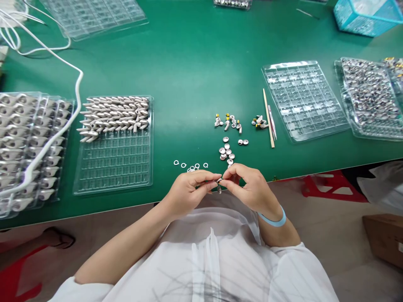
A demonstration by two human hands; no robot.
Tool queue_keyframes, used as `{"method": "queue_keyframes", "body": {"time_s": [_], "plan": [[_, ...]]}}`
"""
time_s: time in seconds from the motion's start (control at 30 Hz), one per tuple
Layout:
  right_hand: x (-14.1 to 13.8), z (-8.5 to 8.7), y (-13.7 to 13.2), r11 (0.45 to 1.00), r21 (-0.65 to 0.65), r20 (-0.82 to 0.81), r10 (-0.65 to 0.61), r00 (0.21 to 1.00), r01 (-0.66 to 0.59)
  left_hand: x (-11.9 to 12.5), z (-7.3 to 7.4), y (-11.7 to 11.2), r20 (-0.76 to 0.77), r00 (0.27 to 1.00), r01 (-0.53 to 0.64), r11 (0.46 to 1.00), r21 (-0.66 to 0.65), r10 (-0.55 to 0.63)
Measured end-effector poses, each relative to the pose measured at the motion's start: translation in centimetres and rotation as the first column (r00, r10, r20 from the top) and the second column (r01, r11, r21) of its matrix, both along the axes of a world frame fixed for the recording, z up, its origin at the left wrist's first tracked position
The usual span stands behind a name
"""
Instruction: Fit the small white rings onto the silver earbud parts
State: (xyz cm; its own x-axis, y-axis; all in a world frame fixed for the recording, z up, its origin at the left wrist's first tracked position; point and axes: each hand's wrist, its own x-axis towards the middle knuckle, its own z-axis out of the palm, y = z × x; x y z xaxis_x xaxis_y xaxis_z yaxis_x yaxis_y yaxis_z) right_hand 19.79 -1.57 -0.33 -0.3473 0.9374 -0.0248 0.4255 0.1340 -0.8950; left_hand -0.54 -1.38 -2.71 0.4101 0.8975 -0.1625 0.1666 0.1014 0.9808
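My left hand [189,188] and my right hand [248,186] meet at the near edge of the green table [189,63], both pinched on a small silvery part [219,184] held between their fingertips. Just beyond the fingers lie several small metal rings [190,165] and a cluster of round silver caps [226,152]. Farther out sit several small white earbud pieces with yellow tips [228,121]. My right wrist wears a light blue band [274,221].
A clear tray [116,167] half filled with white earbud stems lies at left, beside a fuller tray [28,147] crossed by a white cable [75,92]. An empty clear tray [304,98], a wooden stick [268,119], tweezers [272,123] and a tray of silver parts [371,96] lie at right. A teal basket [367,16] stands far right.
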Motion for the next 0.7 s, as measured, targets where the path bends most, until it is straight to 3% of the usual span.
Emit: {"method": "queue_keyframes", "body": {"time_s": [0.13,0.33,0.47,0.7], "plan": [[0.1,0.0,0.0,1.000,-0.008,0.051,0.024,0.998,-0.024,0.0,0.0,0.0,-0.010,1.000,0.022,0.999,0.040,-0.021],[0.2,0.4,0.1,0.981,0.141,0.189,0.102,0.977,-0.130,0.3,0.4,0.2,-0.057,0.998,0.042,0.995,0.096,-0.036],[0.2,0.9,0.2,0.948,0.225,0.350,0.137,0.926,-0.226,0.3,0.8,0.4,-0.102,0.991,0.093,0.992,0.091,-0.083],[0.0,1.3,0.2,0.924,0.220,0.525,0.159,0.836,-0.314,0.6,0.8,0.3,-0.120,0.988,0.106,0.993,0.043,-0.100]]}}
